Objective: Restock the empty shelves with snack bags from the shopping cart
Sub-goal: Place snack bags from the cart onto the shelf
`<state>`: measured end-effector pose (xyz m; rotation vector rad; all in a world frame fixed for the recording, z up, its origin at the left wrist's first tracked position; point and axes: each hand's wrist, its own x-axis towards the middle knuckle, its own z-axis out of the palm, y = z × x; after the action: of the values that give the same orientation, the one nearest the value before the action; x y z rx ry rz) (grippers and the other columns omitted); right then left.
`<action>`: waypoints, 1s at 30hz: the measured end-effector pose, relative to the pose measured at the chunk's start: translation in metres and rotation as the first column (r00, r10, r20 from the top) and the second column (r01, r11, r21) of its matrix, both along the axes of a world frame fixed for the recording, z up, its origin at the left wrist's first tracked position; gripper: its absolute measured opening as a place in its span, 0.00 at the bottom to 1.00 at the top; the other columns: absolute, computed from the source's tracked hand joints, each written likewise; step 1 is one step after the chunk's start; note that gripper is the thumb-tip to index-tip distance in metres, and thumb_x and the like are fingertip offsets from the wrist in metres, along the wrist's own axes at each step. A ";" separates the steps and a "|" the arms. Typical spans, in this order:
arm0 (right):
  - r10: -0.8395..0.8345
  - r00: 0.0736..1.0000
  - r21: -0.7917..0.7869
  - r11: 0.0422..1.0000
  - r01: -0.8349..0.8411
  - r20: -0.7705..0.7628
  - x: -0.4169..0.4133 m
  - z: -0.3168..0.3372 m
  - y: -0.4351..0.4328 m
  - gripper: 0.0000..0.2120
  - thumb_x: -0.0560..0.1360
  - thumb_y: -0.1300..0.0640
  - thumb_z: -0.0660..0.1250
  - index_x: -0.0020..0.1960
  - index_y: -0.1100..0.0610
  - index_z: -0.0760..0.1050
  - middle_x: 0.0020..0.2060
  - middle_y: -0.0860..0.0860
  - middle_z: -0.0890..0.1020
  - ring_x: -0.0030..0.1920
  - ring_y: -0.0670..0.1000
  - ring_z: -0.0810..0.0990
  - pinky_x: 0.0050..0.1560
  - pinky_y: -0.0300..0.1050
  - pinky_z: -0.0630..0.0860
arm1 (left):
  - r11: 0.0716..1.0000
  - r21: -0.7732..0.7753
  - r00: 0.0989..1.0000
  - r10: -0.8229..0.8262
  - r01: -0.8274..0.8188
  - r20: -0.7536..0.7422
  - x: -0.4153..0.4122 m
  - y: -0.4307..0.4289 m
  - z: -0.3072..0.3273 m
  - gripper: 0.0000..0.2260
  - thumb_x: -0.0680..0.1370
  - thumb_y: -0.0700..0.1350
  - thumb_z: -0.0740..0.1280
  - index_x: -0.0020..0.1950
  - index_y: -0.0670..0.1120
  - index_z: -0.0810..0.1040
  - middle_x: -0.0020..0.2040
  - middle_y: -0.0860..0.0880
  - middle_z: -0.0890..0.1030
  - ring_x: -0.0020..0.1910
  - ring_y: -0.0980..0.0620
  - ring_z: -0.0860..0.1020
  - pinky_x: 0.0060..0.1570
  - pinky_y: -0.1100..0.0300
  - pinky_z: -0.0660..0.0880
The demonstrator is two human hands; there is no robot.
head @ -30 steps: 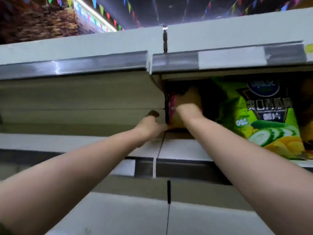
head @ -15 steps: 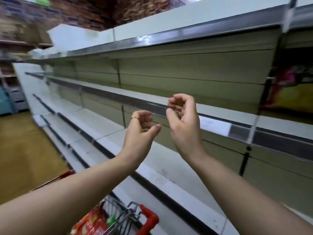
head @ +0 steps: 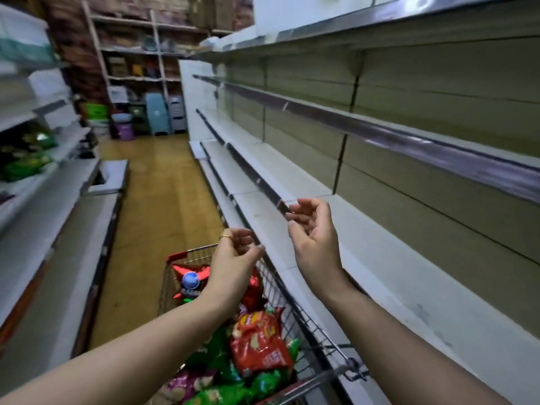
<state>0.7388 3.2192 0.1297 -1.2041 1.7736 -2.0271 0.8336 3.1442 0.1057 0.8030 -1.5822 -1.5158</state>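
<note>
Both hands are up and holding nothing: left hand [head: 233, 260] hangs loosely curled over the shopping cart [head: 306, 320], right hand [head: 312, 238] is relaxed just past its wire rim, over the white shelves [head: 394, 258]. Snack bags [head: 257, 343] are heaped in the cart, which is hard against the lowest shelf edge, with the wooden aisle floor [head: 157, 214] running wide on its left.

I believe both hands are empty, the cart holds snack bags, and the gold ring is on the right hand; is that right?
Not quite. The head view shows the gold ring on the left hand, not the right hand. The rest stands: both hands are empty and the cart holds snack bags.
</note>
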 end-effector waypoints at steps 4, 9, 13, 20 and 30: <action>0.069 0.995 0.063 0.995 -0.073 0.066 0.005 -0.033 -0.039 0.13 0.76 0.68 0.60 0.54 0.51 0.67 0.49 0.47 0.75 0.51 0.45 0.77 0.51 0.32 0.74 | 0.990 0.073 0.991 0.113 -0.118 0.068 0.020 -0.031 -0.031 0.11 0.75 0.35 0.69 0.45 0.50 0.71 0.44 0.49 0.76 0.46 0.51 0.75 0.48 0.57 0.74; 0.111 0.987 0.218 0.967 -0.135 0.118 -0.008 -0.078 -0.081 0.13 0.77 0.67 0.60 0.55 0.52 0.66 0.50 0.48 0.75 0.50 0.45 0.76 0.50 0.36 0.75 | 0.952 0.161 0.957 0.230 -0.259 0.175 0.034 -0.066 -0.068 0.10 0.76 0.35 0.68 0.48 0.48 0.71 0.46 0.48 0.75 0.45 0.52 0.74 0.40 0.62 0.70; 0.153 0.972 0.319 0.926 -0.203 0.176 -0.026 -0.121 -0.111 0.12 0.77 0.65 0.62 0.56 0.52 0.66 0.50 0.49 0.76 0.46 0.45 0.76 0.50 0.42 0.76 | 0.901 0.200 0.901 0.321 -0.386 0.293 0.030 -0.084 -0.097 0.10 0.75 0.35 0.68 0.52 0.44 0.71 0.46 0.47 0.76 0.47 0.48 0.74 0.50 0.52 0.73; 0.220 0.939 0.463 0.825 -0.323 0.263 -0.059 -0.203 -0.154 0.13 0.77 0.68 0.60 0.55 0.53 0.65 0.46 0.45 0.73 0.42 0.43 0.72 0.40 0.28 0.71 | 0.836 0.223 0.812 0.366 -0.502 0.456 0.003 -0.104 -0.149 0.11 0.76 0.36 0.67 0.56 0.42 0.71 0.46 0.46 0.75 0.47 0.48 0.73 0.50 0.53 0.73; 0.188 0.945 0.710 0.624 -0.325 0.267 -0.065 -0.317 -0.175 0.12 0.76 0.66 0.61 0.59 0.60 0.68 0.51 0.53 0.74 0.49 0.52 0.74 0.38 0.31 0.66 | 0.730 0.295 0.708 0.349 -0.616 0.614 0.013 -0.117 -0.234 0.12 0.76 0.35 0.67 0.57 0.41 0.69 0.51 0.42 0.75 0.37 0.52 0.78 0.30 0.64 0.76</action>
<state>0.6740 3.0438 -0.1868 -0.8949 1.8993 -0.9848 0.8466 3.0275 -0.1284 1.9145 -1.1538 -1.3355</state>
